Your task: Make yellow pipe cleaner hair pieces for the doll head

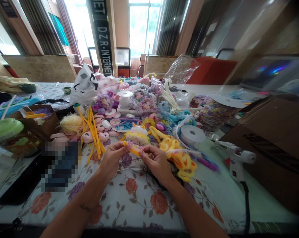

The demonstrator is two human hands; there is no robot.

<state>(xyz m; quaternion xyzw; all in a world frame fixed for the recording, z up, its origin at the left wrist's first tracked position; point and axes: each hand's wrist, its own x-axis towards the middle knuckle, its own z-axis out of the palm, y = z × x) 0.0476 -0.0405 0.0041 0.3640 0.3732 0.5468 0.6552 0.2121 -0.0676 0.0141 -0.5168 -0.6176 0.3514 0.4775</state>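
Note:
My left hand (114, 158) and my right hand (157, 163) meet over the flowered tablecloth (139, 198), both pinching a yellow pipe cleaner (132, 148) with a small fuzzy pastel piece on it. The left fingers grip its left end; the right fingers close around its right part. Just beyond them lies a pile of yellow pipe cleaner shapes (175, 150) and a small frilly yellow-and-white ornament (137, 135).
A white glue gun (235, 158) with a black cord lies at the right, beside a brown cardboard box (276, 145). A white ribbon spool (192, 135), doll heads (142, 99), straight yellow pipe cleaners (93, 130) and bags crowd the far table. A green lid (4, 129) sits left.

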